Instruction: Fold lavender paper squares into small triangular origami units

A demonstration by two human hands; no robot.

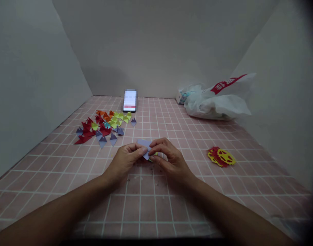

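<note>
Pinching a piece of lavender paper, your left hand has its thumb laid over the sheet and its index finger curled at the edge. The paper is about midway along the tabletop, between its left and right edges. Your right hand meets the paper's right side with fingers bent and the tips held narrowly apart; you cannot tell from this view whether they grip it. Something yellow-green shows by your right thumb, partly hidden.

Toward the tabletop's far left corner you have a spread of folded paper pieces in red, orange, yellow-green, blue and lavender. Behind them, near the far edge, stands a device with a lit screen. Near the far right corner lies a white plastic bag with red print, just beside a small box. Between your right hand and the right edge, red and yellow cutouts lie overlapping. Small specks dot the surface on the near-edge side of your hands.
</note>
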